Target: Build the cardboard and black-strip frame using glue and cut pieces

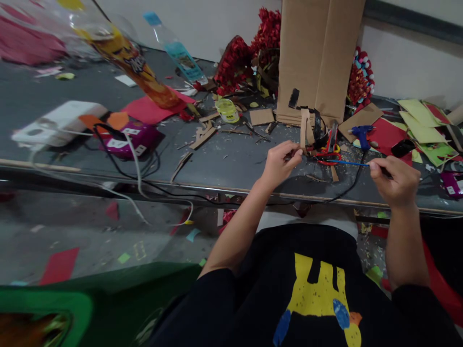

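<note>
Carrying the work: the grey bench [231, 164], littered with scraps, gives you a flat rest near its front edge.
Cardboard panel: the tall tan sheet [314, 53] stands upright behind the frame; it looks light and stiff, likely to crease if you lean on it.
Left hand: your thumb and fingers [284, 165] press together at the frame's near left foot and seem to pinch it.
Right hand: your thumb and fingers [397, 180] pinch the outer end of the brush.
Cardboard frame: the strip frame [305, 127], with black parts on it, sits on the bench between your hands, in front of the panel. Expect it to be very light, springy and easy to bend; take hold low, at the foot, and don't squeeze the arch.
Blue brush: this thin rod [350, 163] points leftward to the frame's base. It is probably light and fairly stiff; held so far back, it may wobble, so a grip nearer the dark tip should steady it.
Tip contact: you cannot tell whether it touches.
</note>
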### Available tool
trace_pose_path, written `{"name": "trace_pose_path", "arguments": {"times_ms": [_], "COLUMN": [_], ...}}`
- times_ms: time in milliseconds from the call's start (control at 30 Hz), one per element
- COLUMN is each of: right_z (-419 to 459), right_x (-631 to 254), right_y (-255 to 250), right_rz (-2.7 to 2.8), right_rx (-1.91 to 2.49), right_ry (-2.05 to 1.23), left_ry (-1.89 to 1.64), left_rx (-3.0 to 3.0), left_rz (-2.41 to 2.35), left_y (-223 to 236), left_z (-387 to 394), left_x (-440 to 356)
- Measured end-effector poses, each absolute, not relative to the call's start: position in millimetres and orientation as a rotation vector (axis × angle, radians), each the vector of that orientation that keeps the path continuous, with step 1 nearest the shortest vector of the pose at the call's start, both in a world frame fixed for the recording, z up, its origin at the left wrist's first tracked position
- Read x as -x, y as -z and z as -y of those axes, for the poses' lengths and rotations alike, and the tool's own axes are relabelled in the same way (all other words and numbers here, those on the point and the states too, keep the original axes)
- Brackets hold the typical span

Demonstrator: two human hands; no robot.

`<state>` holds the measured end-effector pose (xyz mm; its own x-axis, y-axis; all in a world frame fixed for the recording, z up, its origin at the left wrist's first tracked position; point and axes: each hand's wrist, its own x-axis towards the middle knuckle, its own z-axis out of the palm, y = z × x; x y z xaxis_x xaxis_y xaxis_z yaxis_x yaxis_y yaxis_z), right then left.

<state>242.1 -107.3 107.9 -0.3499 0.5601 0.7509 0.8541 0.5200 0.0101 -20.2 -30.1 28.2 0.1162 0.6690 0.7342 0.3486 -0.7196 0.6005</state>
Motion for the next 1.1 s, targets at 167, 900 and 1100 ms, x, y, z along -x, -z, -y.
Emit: {"name": "trace_pose_path", "arguments": {"times_ms": [167, 900, 1100], "right_z": [103.2, 95.1, 95.9], "right_x": [-241.0, -244.4, -247.9], "right_y": [-106.4, -102.8, -105.4], "right_rz": [2.057, 2.042, 2.025], "right_rx": [1.224, 1.35, 1.314], "right_ry": [0.455, 0.586, 0.533], "left_ry": [-1.701, -1.642, -1.631], "left_rx": [-2.129, -2.206, -2.189], "left_rz": [-0.937, -0.955, -0.975], "left_y": [-29.3, -36.1, -33.2], "left_z": [30.4, 33.7, 30.3], "left_x": [17.5, 18.1, 18.7]}}
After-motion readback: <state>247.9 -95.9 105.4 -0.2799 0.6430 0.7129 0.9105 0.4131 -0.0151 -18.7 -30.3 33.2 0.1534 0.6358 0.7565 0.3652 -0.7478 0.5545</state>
